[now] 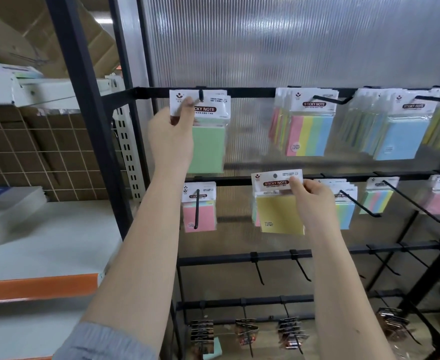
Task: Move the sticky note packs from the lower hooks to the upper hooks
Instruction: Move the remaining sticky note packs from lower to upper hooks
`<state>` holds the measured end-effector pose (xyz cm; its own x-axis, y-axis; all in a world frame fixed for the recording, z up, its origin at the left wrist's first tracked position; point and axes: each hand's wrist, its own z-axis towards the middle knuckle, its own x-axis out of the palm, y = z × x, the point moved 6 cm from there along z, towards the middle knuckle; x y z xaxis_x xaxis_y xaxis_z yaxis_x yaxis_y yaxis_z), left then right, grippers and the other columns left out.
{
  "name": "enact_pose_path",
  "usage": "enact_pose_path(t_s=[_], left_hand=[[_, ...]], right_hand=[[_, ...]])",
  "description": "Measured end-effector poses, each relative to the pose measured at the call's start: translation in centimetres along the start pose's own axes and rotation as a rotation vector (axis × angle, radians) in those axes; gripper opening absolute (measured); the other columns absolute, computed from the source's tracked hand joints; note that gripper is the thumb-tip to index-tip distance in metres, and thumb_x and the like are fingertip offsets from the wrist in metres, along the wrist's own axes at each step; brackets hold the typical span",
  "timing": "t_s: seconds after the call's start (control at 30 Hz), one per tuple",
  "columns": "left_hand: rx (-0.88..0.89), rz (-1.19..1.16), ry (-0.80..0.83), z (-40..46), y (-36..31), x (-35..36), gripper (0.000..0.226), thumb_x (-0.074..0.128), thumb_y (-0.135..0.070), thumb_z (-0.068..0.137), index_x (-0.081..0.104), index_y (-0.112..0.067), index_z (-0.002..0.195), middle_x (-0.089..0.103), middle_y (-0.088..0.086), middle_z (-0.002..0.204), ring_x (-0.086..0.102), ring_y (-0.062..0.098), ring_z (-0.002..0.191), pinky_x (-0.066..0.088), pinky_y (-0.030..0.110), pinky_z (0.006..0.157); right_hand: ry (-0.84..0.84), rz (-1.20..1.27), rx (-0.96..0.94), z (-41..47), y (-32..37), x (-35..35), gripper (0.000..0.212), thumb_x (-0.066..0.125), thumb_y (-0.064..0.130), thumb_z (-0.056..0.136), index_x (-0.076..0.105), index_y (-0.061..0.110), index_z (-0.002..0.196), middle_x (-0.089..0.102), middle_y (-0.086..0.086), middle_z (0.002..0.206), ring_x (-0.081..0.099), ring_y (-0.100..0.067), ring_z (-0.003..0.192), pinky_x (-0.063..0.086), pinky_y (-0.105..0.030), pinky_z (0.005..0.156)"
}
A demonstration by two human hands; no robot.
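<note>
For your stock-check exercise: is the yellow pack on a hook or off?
Off: the yellow pack is pinched by the right hand, its hang hole empty.

Ribbed translucent panel point(291, 42) behind black rack point(83, 100); white shelves point(44, 242) left.

Hook rack point(239, 91) (packs point(310, 126) hanging)

Left hand point(170, 139) pinches green pack point(208, 131); right hand point(315, 203) yellow pack point(278, 203).
</note>
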<state>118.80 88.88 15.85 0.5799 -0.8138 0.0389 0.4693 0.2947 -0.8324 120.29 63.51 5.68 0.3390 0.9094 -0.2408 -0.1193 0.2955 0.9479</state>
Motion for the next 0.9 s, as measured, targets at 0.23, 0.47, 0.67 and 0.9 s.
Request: enact_pose_path(t_s=[0.23, 0.47, 0.67, 0.9], left_hand=[[-0.146, 0.047, -0.026, 2.4, 2.5, 1.1, 0.028, 0.055, -0.046, 0.091, 0.051, -0.019, 0.083, 0.067, 0.008, 0.100, 0.068, 0.011, 0.077, 0.057, 0.032, 0.066], [-0.111, 0.081, -0.115, 3.2, 2.9, 1.6, 0.037, 0.059, -0.037, 0.090, 0.059, 0.000, 0.091, 0.066, 0.012, 0.092, 0.060, 0.018, 0.074, 0.056, 0.033, 0.067], [-0.096, 0.097, -0.142, 2.9, 2.9, 1.6, 0.022, 0.062, -0.035, 0.089, 0.049, -0.018, 0.084, 0.054, -0.010, 0.082, 0.057, 0.003, 0.072, 0.047, 0.009, 0.054], [-0.107, 0.080, -0.097, 1.1, 4.1, 0.9, 0.026, 0.060, -0.033, 0.091, 0.043, -0.016, 0.101, 0.052, -0.009, 0.091, 0.055, 0.001, 0.073, 0.047, 0.011, 0.050]], right_hand=[[0.013, 0.027, 0.021, -0.1, 0.5, 0.2, 0.047, 0.048, 0.028, 0.097, 0.029, 0.017, 0.056, 0.031, 0.013, 0.030, 0.024, -0.013, 0.049, 0.018, -0.026, 0.049], [-0.012, 0.010, 0.018, 0.2, 0.6, 0.0, 0.044, 0.049, 0.028, 0.096, 0.028, 0.016, 0.059, 0.027, 0.004, 0.050, 0.023, -0.013, 0.050, 0.018, -0.026, 0.049], [-0.030, 0.003, 0.005, 0.3, 0.9, -0.3, 0.039, 0.048, 0.029, 0.096, 0.032, 0.012, 0.064, 0.025, 0.000, 0.056, 0.021, -0.014, 0.051, 0.018, -0.027, 0.050], [-0.071, 0.016, -0.004, -0.7, 1.1, -0.4, 0.039, 0.049, 0.027, 0.095, 0.031, 0.013, 0.063, 0.024, -0.001, 0.058, 0.021, -0.014, 0.053, 0.017, -0.028, 0.052]])
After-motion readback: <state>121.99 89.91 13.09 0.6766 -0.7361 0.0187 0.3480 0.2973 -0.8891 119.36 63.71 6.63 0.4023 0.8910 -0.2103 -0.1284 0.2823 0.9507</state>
